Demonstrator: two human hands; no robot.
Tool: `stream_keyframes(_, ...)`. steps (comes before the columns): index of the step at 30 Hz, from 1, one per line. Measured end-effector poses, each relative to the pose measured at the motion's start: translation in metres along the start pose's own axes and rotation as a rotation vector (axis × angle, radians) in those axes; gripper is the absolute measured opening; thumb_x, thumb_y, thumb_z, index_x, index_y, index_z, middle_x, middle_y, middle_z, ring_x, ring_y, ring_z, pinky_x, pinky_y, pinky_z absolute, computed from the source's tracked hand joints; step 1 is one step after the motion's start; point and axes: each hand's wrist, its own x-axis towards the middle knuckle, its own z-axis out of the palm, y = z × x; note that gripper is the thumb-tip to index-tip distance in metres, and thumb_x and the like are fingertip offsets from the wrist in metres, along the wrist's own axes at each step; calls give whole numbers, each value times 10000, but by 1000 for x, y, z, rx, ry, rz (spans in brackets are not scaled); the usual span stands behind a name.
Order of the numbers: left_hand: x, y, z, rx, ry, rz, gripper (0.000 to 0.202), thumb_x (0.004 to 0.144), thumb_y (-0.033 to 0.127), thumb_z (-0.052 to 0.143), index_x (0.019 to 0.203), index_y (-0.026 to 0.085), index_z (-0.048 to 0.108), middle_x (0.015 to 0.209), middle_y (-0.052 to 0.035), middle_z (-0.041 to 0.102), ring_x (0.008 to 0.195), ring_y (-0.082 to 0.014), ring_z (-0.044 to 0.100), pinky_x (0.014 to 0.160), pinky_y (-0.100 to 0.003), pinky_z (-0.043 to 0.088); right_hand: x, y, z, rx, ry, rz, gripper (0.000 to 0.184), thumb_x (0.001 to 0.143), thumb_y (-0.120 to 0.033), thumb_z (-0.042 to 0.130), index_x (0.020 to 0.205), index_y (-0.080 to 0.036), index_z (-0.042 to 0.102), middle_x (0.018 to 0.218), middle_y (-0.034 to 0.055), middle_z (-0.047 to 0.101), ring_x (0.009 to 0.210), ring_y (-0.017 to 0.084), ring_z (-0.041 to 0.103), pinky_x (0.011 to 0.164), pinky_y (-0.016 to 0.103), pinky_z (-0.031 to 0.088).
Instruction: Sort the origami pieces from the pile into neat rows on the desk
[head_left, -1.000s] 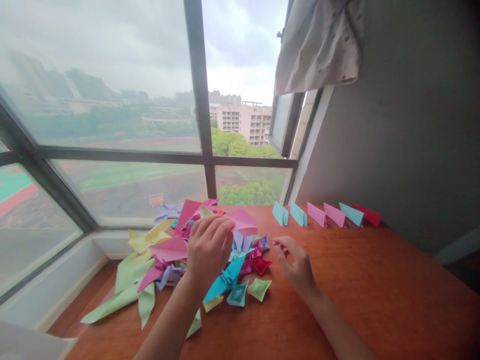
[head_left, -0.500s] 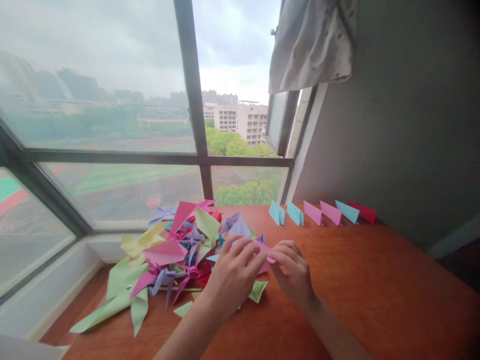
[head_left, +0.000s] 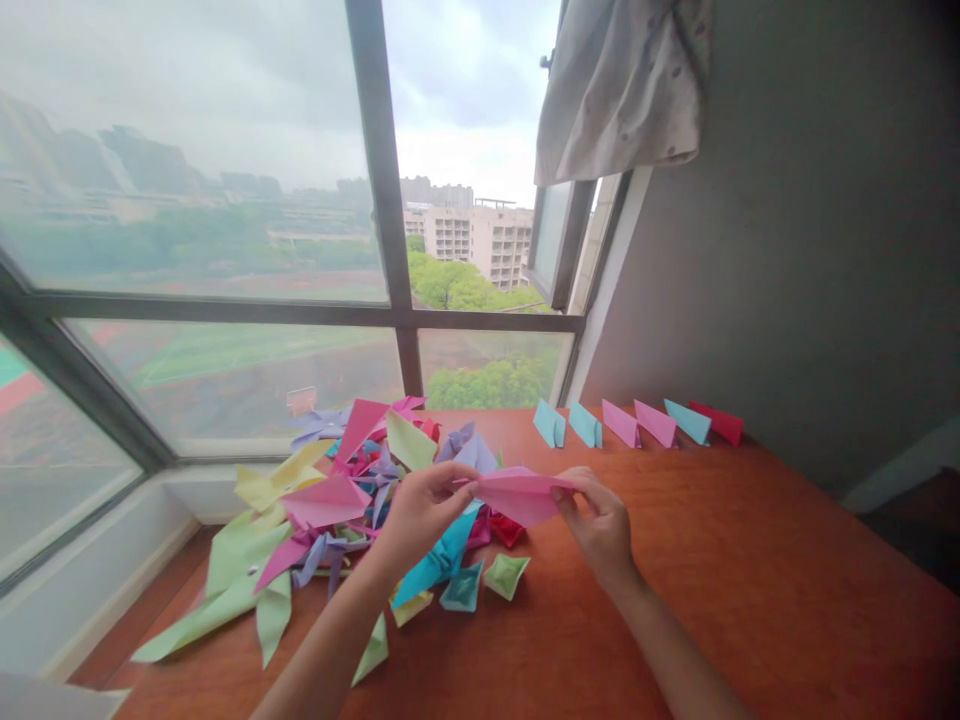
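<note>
A folded pink paper (head_left: 521,497), shaped like a paper plane, is stretched between my two hands above the table. My left hand (head_left: 433,505) pinches its left end between thumb and fingers. At the right end, my right hand (head_left: 598,520) grips it with thumb below and fingers above. Behind and left of my left hand lies a heap of folded papers (head_left: 330,503) in pink, purple, green, yellow and blue. Below the pink paper are a blue folded paper (head_left: 442,555), a small teal paper boat (head_left: 462,588) and a green paper boat (head_left: 507,575).
Along the back of the brown table (head_left: 712,590) stands a row of folded paper planes (head_left: 621,424) in light blue, pink and red. A large window (head_left: 225,380) is behind, with a curtain (head_left: 622,90) at its right and a grey wall (head_left: 787,250) beyond.
My left hand has moved left, away from my right hand. The pink paper, mostly hidden earlier, now shows spread between them, and the small boats below are uncovered.
</note>
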Motion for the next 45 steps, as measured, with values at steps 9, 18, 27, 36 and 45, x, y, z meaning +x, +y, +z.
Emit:
stream_keyframes(9, 3, -5, -14, -56, 68, -77, 200, 792, 311, 676, 867, 131, 720, 746, -44, 730, 671, -168, 670, 595, -236, 529, 2, 4, 0, -285, -118, -280, 161, 914, -286, 571, 835, -243, 705, 773, 48, 683, 764, 198, 609, 716, 338, 502)
stream_keyframes(18, 3, -4, -23, 34, 16, -28, 182, 825, 295, 634, 870, 143, 724, 750, -39, 731, 679, -168, 671, 605, -235, 524, -2, 2, -3, -307, -259, -278, 122, 898, -245, 568, 874, -243, 688, 808, 46, 675, 789, 197, 623, 697, 316, 506)
stream_keyframes(27, -6, 13, 3, 254, -22, 153, 147, 813, 159, 612, 850, 184, 752, 770, -18, 762, 662, -150, 669, 648, -226, 513, 18, -58, 8, -527, -409, -404, 164, 931, -281, 543, 997, -236, 686, 900, 64, 688, 851, 195, 626, 753, 301, 490)
stream_keyframes(36, -5, 10, -11, 212, -46, 141, 142, 835, 168, 630, 869, 184, 766, 747, -9, 765, 669, -153, 689, 653, -211, 513, 12, -38, -3, -606, -472, -446, 234, 977, -235, 465, 882, -213, 678, 789, 41, 673, 747, 147, 594, 679, 242, 410)
stream_keyframes(45, -4, 1, -18, 66, -33, 48, 181, 881, 273, 618, 977, 165, 727, 804, -43, 754, 733, -174, 694, 651, -227, 528, 15, -20, -50, -592, -518, -318, 252, 973, -301, 463, 859, -219, 673, 820, 41, 686, 765, 159, 623, 701, 247, 443)
